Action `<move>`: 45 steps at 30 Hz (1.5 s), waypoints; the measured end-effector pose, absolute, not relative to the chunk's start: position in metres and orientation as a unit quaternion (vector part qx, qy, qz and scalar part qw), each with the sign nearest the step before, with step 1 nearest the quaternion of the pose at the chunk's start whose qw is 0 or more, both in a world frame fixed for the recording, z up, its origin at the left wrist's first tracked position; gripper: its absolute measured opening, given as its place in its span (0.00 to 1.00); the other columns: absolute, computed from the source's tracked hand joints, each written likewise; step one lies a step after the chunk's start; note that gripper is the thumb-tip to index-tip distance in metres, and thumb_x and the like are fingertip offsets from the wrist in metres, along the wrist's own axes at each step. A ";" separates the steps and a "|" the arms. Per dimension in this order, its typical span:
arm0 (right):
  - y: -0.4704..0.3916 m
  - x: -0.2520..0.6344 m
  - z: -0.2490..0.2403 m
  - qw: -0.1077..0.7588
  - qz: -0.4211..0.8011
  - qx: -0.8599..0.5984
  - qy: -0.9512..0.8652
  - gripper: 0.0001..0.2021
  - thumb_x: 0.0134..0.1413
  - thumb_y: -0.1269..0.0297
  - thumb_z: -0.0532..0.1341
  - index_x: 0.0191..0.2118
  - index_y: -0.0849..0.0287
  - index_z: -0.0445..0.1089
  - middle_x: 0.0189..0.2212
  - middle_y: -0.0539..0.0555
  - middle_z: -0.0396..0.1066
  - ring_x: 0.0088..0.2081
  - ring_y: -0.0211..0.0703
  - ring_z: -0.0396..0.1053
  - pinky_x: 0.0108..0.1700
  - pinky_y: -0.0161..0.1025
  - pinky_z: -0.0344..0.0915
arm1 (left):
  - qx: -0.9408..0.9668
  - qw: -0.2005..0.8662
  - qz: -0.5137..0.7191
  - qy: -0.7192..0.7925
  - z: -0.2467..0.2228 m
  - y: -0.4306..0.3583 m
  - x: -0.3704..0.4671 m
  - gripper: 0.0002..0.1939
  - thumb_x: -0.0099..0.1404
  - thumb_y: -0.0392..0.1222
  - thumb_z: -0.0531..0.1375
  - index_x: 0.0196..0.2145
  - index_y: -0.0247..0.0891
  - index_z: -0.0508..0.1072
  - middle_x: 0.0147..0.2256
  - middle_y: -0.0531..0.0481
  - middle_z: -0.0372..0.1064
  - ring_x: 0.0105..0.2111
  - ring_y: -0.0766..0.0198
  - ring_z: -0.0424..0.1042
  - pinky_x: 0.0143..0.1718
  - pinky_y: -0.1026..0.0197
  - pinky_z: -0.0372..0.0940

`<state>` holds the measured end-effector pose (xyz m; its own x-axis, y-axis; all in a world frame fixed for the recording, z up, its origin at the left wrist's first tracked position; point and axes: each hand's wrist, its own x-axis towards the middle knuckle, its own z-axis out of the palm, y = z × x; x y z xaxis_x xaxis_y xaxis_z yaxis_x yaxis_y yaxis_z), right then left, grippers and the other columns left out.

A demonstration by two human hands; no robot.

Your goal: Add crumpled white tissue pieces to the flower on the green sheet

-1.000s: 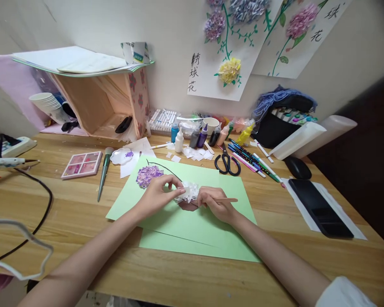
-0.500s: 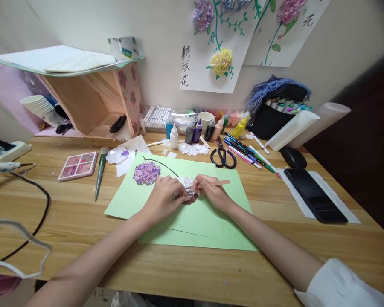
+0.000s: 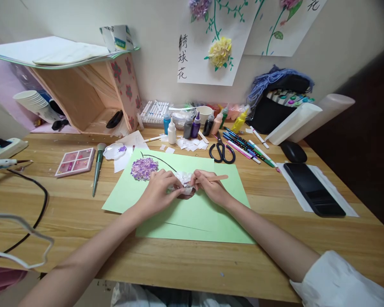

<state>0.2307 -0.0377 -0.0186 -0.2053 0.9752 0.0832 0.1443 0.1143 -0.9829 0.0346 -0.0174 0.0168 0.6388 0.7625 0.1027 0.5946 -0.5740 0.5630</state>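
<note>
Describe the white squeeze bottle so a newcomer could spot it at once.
On the wooden desk, look just past the far edge of the green paper. The white bottle stands between the blue bottle and the grey bottle, slightly nearer the person; its plain white body sets it apart from those coloured neighbours.

A craft desk with paints point(image 3: 196, 126), scissors point(image 3: 222, 150), paper flowers point(image 3: 144, 169).

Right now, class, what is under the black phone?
White paper shows beyond both long sides of the black phone, resting on the wooden table. The phone covers the middle, so anything else there cannot be seen.
</note>
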 end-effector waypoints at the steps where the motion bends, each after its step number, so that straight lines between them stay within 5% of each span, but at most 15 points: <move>1: -0.038 0.231 -0.019 0.432 0.479 -0.461 -0.610 0.24 0.61 0.48 0.48 0.25 0.60 0.68 0.20 0.49 0.62 0.25 0.37 0.61 0.29 0.35 0.58 | 0.868 0.271 0.167 0.382 0.018 -0.018 0.035 0.11 0.63 0.49 0.57 0.30 0.42 0.73 0.32 0.52 0.70 0.36 0.60 0.63 0.40 0.55 0.51; 24: -0.037 0.230 -0.023 0.455 0.496 -0.452 -0.585 0.23 0.62 0.49 0.48 0.25 0.60 0.67 0.20 0.50 0.64 0.24 0.36 0.61 0.28 0.34 0.58 | 0.878 0.094 0.181 0.433 0.008 -0.023 0.043 0.06 0.62 0.41 0.57 0.29 0.40 0.72 0.32 0.49 0.66 0.35 0.58 0.60 0.36 0.55 0.48; 30: -0.042 0.235 -0.025 0.495 0.450 -0.423 -0.611 0.26 0.63 0.49 0.46 0.21 0.60 0.66 0.18 0.50 0.63 0.21 0.36 0.59 0.26 0.36 0.57 | 0.870 0.095 0.183 0.448 0.006 -0.024 0.044 0.07 0.62 0.41 0.56 0.29 0.40 0.72 0.32 0.49 0.66 0.36 0.58 0.61 0.36 0.55 0.48; 45: -0.046 0.231 -0.020 0.397 0.260 -0.358 -0.804 0.20 0.65 0.60 0.43 0.24 0.57 0.62 0.21 0.51 0.62 0.25 0.40 0.60 0.31 0.38 0.57 | 0.865 0.075 0.204 0.452 0.007 -0.023 0.043 0.05 0.60 0.40 0.57 0.29 0.40 0.71 0.33 0.49 0.66 0.36 0.58 0.61 0.37 0.54 0.48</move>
